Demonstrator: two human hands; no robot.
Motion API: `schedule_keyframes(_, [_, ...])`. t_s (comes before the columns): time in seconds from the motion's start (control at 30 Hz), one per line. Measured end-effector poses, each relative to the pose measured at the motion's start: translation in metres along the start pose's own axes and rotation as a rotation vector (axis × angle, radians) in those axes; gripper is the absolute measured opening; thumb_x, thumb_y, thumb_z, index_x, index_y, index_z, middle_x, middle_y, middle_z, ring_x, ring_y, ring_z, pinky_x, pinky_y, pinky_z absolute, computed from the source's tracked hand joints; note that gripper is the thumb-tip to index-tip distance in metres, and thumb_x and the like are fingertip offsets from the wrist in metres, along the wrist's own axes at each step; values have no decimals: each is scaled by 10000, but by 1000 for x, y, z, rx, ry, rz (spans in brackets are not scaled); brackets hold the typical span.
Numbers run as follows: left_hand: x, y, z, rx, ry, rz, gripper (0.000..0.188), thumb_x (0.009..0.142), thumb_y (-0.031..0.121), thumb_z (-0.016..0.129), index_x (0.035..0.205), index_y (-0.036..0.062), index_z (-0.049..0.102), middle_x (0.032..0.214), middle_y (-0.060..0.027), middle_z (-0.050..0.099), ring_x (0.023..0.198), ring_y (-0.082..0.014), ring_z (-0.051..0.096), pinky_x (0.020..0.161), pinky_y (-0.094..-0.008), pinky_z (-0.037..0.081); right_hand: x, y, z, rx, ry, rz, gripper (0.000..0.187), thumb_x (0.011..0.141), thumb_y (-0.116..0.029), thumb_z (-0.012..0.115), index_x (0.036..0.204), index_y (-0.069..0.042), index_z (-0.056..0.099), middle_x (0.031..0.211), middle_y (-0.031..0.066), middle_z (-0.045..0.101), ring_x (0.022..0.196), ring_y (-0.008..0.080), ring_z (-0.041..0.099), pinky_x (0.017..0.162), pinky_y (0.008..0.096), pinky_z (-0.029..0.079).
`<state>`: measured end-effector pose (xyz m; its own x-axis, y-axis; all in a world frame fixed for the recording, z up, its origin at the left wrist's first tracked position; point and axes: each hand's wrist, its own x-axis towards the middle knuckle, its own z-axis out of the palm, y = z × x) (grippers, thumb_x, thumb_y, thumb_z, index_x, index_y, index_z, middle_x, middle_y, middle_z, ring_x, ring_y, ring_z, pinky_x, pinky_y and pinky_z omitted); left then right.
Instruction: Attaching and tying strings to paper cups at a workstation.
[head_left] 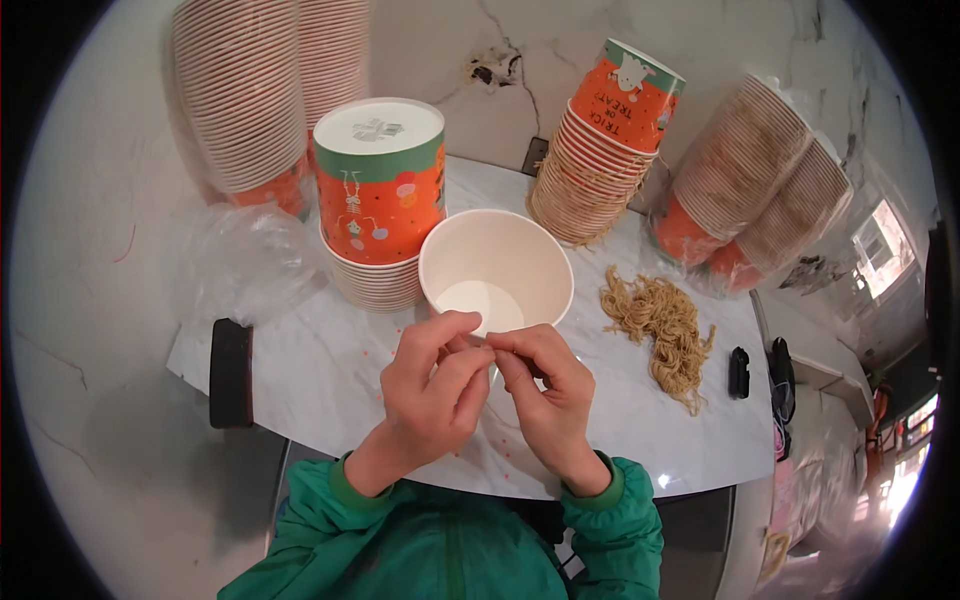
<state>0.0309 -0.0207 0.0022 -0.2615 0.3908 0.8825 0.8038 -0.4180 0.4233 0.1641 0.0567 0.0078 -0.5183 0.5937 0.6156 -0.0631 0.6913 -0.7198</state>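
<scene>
Close together over the near side of the table, both my hands meet at the fingertips. My left hand [432, 388] is closed in a pinch, thumb and forefinger pressed together. Its tips touch those of my right hand [550, 398], which pinches as well. Whatever lies between them is too small or hidden to make out. Just beyond the fingers an open white paper bucket [500, 250] stands upright, its inside bare. Beside it, on the left, orange and green paper buckets [385, 215] are stacked upside down. A loose heap of tan twine [655, 325] lies right of my hands.
Another bucket stack [620, 120], with tan twine around it, stands at the back right. Plastic-wrapped bucket stacks [240, 90] rise at the back left, more wrapped buckets [745, 170] at the right. Crumpled clear plastic [250, 260], a black block [231, 373] and a small black object [739, 372] are near the edges.
</scene>
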Motion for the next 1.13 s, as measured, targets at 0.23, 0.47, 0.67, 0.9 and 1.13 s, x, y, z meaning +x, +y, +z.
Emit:
schedule_keyframes(0.23, [5, -4, -5, -138, -168, -28, 249, 786, -166, 669, 968, 1, 638, 1059, -139, 673, 813, -217, 650, 655, -290, 544, -2, -3, -5, 133, -11, 87, 413, 947, 105, 649, 1298, -21, 472, 1030, 90, 698, 834, 114, 663, 694, 230, 520])
schedule_keyframes(0.47, [3, 0, -4, -134, -172, -55, 242, 815, -165, 653, 988, 0, 619, 997, -107, 661, 792, -167, 614, 654, -267, 513, 1, 1, -7, 33, 12, -95, 336, 919, 106, 663, 1223, -21, 597, 980, 135, 717, 753, 207, 709, 620, 289, 548])
schedule_keyframes(0.67, [-3, 11, -4, -717, -61, -704, 234, 931, -73, 655, 1135, 24, 592, 999, -15, 637, 858, -51, 583, 704, -202, 462, -1, -5, -6, -133, 74, -171, 336, 831, 114, 727, 1129, -25, 658, 984, 122, 687, 736, 236, 696, 592, 307, 542])
schedule_keyframes(0.9, [5, 19, -11, -931, -60, -939, 300, 971, -61, 629, 1256, -3, 556, 1029, -40, 666, 921, -65, 595, 794, -221, 483, -8, 0, 2, -208, 134, -201, 275, 810, 125, 740, 1056, 2, 719, 965, 129, 674, 774, 258, 692, 612, 317, 545])
schedule_keyframes(1.13, [1, 20, -10, -948, -34, -947, 348, 978, -53, 624, 1314, -9, 544, 1067, -64, 698, 947, -80, 622, 822, -230, 493, -9, 1, 2, -80, 131, -137, 283, 863, 125, 708, 1127, 27, 719, 1009, 153, 695, 819, 272, 712, 680, 323, 570])
